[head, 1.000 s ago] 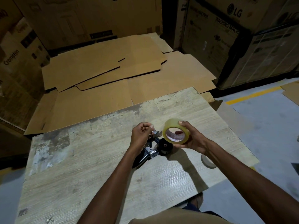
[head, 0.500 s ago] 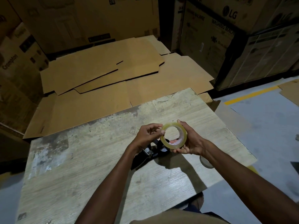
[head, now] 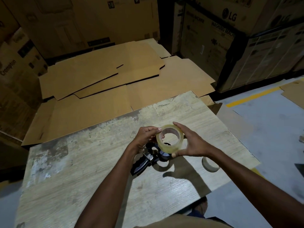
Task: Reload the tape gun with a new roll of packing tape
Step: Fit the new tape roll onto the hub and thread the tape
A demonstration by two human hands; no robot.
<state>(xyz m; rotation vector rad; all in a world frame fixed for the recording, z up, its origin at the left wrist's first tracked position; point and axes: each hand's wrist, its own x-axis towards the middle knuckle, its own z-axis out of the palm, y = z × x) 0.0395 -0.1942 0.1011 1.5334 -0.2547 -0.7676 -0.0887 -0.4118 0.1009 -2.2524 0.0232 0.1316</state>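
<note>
Both hands hold a roll of clear packing tape (head: pixel 171 146) above the wooden table (head: pixel 82 178). My right hand (head: pixel 191 142) grips the roll's right side, fingers over the top and thumb under it. My left hand (head: pixel 146 137) pinches the roll's left rim with thumb and fingertips. The roll's open core faces me. Below the roll the black tape gun (head: pixel 148 159) lies on the table with its handle pointing toward me, partly hidden by the roll and my left hand.
A second, flatter roll or empty core (head: pixel 209 163) lies on the table near its right edge, behind my right forearm. Flattened cardboard sheets (head: pixel 102 83) lie beyond the table. Large cartons (head: pixel 213 38) stand at the back and right.
My left hand left the tape gun and came up to pinch the roll's rim. The roll rose slightly and turned its core toward me; my right hand shifted its grip.
</note>
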